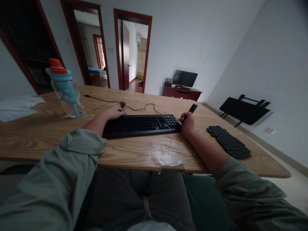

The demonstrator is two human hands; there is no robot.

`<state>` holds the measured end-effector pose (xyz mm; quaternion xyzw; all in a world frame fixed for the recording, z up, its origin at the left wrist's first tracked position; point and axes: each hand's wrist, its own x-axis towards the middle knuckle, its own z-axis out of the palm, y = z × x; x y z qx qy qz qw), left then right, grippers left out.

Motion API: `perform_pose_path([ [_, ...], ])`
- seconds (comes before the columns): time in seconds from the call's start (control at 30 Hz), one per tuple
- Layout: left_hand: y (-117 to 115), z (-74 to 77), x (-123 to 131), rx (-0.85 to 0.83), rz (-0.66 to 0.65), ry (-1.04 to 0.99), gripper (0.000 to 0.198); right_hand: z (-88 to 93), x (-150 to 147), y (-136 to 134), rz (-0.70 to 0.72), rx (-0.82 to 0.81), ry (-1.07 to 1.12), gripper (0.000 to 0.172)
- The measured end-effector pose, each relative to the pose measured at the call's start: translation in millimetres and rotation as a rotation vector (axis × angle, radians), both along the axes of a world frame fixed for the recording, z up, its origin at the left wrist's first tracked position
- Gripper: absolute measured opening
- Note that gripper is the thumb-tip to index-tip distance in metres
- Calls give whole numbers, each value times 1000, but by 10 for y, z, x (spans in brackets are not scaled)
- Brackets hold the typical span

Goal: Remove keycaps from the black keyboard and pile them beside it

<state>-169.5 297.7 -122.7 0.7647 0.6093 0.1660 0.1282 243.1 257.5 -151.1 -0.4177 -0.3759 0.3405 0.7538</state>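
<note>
A black keyboard [141, 124] lies on the wooden table [48, 128] in front of me. My left hand [115, 112] rests at its far left corner, fingers curled over a small blue thing I cannot make out. My right hand [187, 122] sits at the keyboard's right end, closed round a slim black tool [192, 109] that points up and away. A black cable [125, 105] runs from the keyboard across the table. Rows of loose black keycaps [228, 141] lie to the right of my right arm.
A clear water bottle [66, 91] with a blue and orange lid stands at the left. White paper [16, 106] lies at the far left edge. A folded black table [244, 110] leans by the right wall. Torn tape [168, 162] marks the near table edge.
</note>
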Motion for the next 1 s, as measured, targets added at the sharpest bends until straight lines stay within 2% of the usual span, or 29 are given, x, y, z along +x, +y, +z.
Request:
perform_pose_path([
  [0.27, 44, -38, -19, 8, -6, 5, 40, 34, -47, -42, 9, -54, -174, 19],
  [0.57, 10, -25, 6, 0, 6, 64, 39, 140, -130, -7, -137, -211, -362, 24],
  [0.7, -33, 1, 44, -8, 21, 97, 41, 145, -119, 100, -190, -270, -458, 20],
  [0.87, -108, 54, 107, -15, 66, 131, 40, 107, -67, 281, -199, -251, -563, 19],
  [1.0, -124, 67, 124, -16, 80, 103, 37, 190, -101, 343, -167, -304, -707, 22],
])
